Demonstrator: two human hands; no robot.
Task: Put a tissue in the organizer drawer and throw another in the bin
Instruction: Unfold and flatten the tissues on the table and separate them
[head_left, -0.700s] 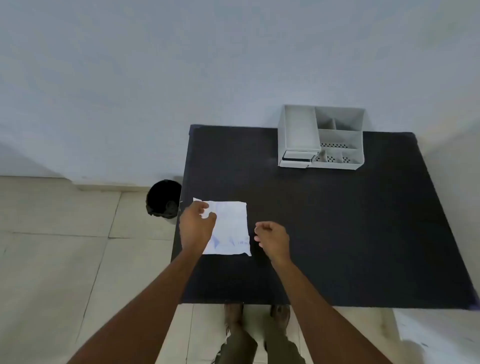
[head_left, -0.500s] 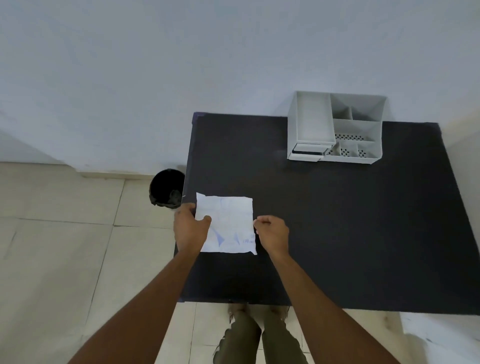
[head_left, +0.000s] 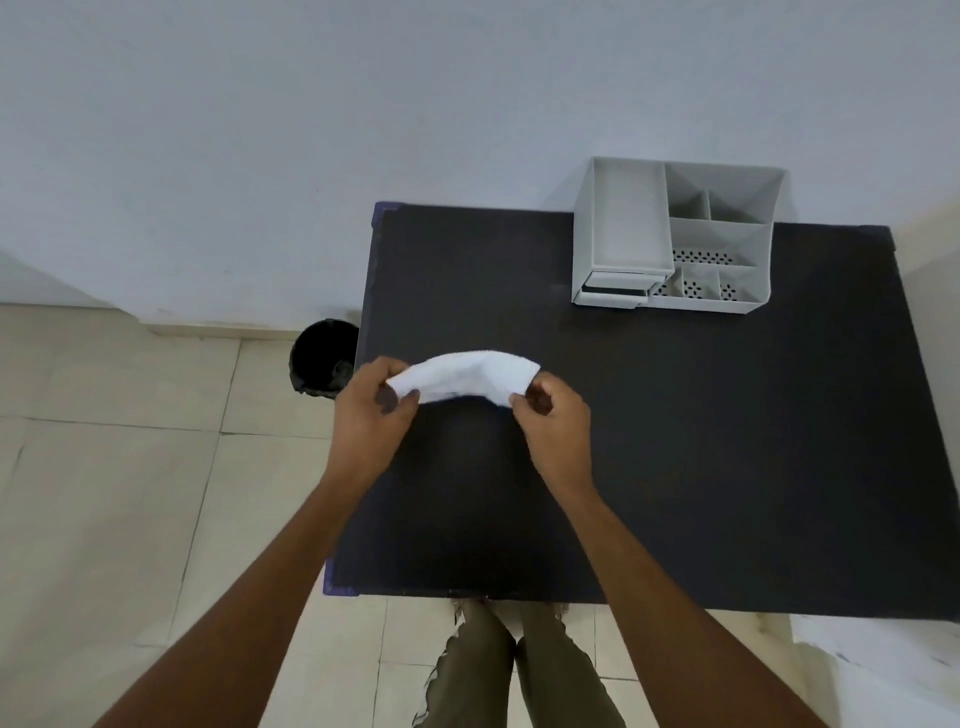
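A white tissue (head_left: 467, 375) hangs lifted off the black table (head_left: 675, 441), bowed upward between both hands. My left hand (head_left: 371, 415) pinches its left end and my right hand (head_left: 553, 426) pinches its right end. The grey organizer (head_left: 675, 244) stands at the table's far edge against the wall, with its small drawer (head_left: 615, 291) at the lower left front, slightly pulled out. A black bin (head_left: 322, 358) stands on the floor just left of the table, beside my left hand.
A pale wall runs behind the table. Beige floor tiles lie to the left and below. My legs (head_left: 519, 670) stand at the table's near edge. Something white (head_left: 883, 670) lies at the bottom right corner.
The tissue lay flat on the table with my hands at its sides. Both hands have since gripped its ends and raised it off the surface, folding it into an arch.
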